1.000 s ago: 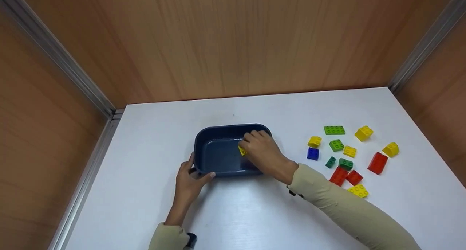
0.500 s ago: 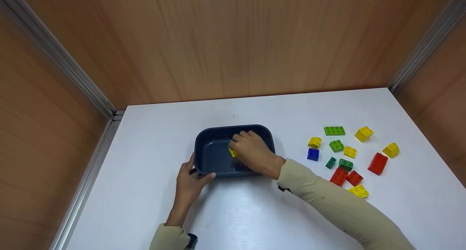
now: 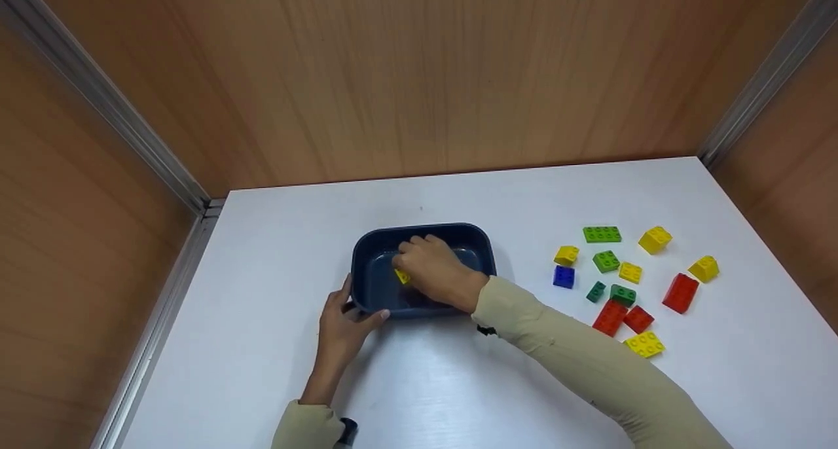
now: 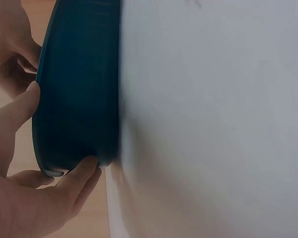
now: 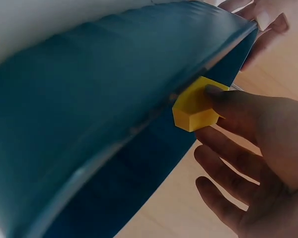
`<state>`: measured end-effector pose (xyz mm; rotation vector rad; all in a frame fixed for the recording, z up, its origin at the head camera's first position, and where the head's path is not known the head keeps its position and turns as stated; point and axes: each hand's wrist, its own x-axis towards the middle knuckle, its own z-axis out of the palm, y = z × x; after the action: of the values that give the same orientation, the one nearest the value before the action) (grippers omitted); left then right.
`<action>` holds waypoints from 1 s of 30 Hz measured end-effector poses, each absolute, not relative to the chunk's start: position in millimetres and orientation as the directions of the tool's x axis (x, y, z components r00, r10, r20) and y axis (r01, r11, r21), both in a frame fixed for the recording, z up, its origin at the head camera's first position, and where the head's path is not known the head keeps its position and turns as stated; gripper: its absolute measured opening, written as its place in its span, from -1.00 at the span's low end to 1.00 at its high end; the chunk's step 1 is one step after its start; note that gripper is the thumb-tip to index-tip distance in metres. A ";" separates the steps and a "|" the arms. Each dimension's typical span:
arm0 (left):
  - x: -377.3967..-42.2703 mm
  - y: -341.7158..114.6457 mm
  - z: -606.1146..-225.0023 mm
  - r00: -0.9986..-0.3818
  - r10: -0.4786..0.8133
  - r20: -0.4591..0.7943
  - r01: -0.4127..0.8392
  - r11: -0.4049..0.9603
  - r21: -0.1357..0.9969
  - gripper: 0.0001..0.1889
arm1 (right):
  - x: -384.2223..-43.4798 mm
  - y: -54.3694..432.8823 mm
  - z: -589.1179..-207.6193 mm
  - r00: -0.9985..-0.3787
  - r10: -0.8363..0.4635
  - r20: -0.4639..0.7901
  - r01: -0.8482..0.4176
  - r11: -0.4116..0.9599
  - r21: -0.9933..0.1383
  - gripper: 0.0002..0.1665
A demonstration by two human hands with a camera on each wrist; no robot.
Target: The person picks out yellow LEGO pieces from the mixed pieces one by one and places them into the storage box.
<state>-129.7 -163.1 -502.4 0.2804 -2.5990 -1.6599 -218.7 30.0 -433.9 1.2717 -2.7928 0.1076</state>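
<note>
A dark blue rectangular tub (image 3: 425,313) stands on the white table. My left hand (image 3: 344,331) grips its near left corner, thumb on the front rim and fingers along the left side; the left wrist view shows the tub wall (image 4: 82,89) between them. Inside the tub, toward its left half, my right hand (image 3: 435,272) pinches a yellow toy brick (image 3: 402,276) between thumb and fingers. The right wrist view shows this yellow brick (image 5: 196,106) at the tub's rim line, partly covered by the thumb, with the other fingers loosely bent below it.
Right of the tub lie several loose toy bricks: a blue one (image 3: 564,277), a long light green one (image 3: 601,234), a tall yellow one (image 3: 655,239), a red one (image 3: 681,293) and others. Wooden panels (image 3: 452,76) with metal corner posts enclose the table.
My right hand has moved left inside the tub, carrying the yellow toy brick with it. The left hand keeps its grip on the corner, and the tub has hardly shifted.
</note>
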 end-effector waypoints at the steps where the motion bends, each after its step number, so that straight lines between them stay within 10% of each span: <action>1: -130.0 -162.8 -502.8 -0.983 -0.175 -0.057 -0.125 0.411 0.903 0.05 | -219.4 28.5 -433.4 -0.655 -0.752 0.076 -0.755 0.655 -0.032 -0.66; 30: -132.4 -161.8 -503.3 -0.984 -0.169 -0.048 -0.115 0.415 0.902 0.04 | -252.4 4.4 -428.7 -0.636 -0.765 -0.104 -0.762 0.644 -0.075 -0.58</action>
<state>-132.4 -161.8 -503.3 0.2613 -2.6000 -1.6517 -252.4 4.4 -428.7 1.3817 -2.9610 0.0401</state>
